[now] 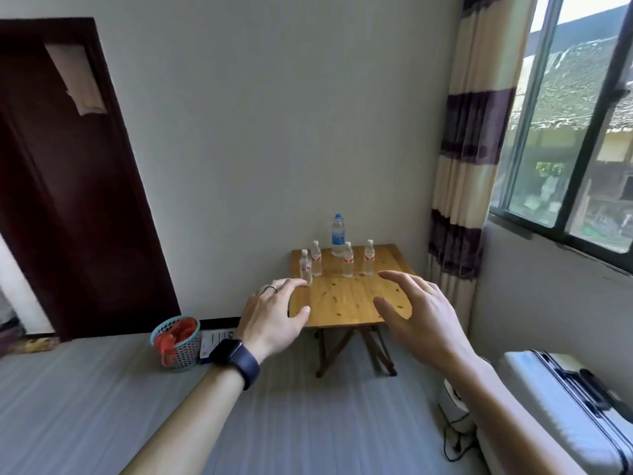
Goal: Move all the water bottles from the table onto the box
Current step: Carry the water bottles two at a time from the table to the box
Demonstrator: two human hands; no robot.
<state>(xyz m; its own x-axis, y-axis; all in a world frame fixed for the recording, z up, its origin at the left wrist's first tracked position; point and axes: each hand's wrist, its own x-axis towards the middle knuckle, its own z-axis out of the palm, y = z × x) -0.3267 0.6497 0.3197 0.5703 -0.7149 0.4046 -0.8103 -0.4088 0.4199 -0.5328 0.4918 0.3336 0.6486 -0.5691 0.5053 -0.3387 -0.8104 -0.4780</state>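
— Counting bottles for me? How far along are we?

— Nothing moved yet, by my judgement. All five stand upright on the wooden table (346,303). The tall blue-capped bottle (337,234) is at the back by the wall, with four small bottles (348,259) in front of it. The leftmost small bottle (306,267) is near the table's left edge.

— And the hands?

— I've got the left hand (274,317) out over the near left corner, fingers spread and loose, gripping nothing. Its fingertips are close to that leftmost small bottle, though from this angle I can't tell whether they touch. The right hand (418,313) hovers over the near right side, fingers likewise splayed and empty.

— The box?

— Hard to say. I see no plain box; the pale hard case (561,399) at lower right might be it. So every bottle is left to carry.
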